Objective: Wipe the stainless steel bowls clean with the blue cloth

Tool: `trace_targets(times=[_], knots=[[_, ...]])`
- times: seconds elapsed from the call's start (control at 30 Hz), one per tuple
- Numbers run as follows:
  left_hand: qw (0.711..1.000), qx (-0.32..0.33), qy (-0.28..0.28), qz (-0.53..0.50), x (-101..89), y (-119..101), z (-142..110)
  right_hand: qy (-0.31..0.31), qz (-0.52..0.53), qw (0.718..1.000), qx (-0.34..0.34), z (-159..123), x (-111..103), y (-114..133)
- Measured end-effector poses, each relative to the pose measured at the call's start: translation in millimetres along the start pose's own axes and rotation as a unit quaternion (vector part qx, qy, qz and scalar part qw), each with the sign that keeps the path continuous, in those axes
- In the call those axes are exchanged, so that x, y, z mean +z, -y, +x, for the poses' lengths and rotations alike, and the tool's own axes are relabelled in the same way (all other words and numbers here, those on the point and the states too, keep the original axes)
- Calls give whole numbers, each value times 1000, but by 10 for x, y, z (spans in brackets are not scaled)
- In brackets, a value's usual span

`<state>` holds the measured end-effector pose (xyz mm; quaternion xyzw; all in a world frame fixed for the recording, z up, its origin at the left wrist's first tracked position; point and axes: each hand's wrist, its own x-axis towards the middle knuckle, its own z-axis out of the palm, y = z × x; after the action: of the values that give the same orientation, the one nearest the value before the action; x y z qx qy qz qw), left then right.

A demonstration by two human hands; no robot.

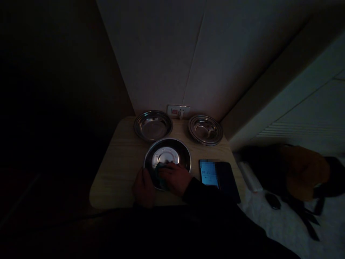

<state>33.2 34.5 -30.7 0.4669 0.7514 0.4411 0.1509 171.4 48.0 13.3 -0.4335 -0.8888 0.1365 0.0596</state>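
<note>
A round metal bowl (185,151) with a shiny stamped bottom sits near the front of the small wooden table. My left hand (144,187) is closed on its left rim at the near side. Inside the bowl, my right hand (174,177) presses a dark green cloth (159,172) against the lower part of the inner surface. The cloth is mostly covered by the fingers, and the dim light blurs its edges.
At the table's (115,154) back stand a shallow metal dish (153,127) on the left and stacked metal plates (205,130) on the right. A lit phone in a dark case (208,174) lies right of the bowl. Behind is a wall socket (175,110) with a plug.
</note>
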Motion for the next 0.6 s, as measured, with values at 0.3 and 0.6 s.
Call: trace_targets(times=[0.3,0.6], knots=[[999,34,6,6,-34,-24,4,-63,-57,992,88,214,-128,-189],[1000,21,-14,8,-17,-62,12,-6,-6,998,67,-22,-46,-77]])
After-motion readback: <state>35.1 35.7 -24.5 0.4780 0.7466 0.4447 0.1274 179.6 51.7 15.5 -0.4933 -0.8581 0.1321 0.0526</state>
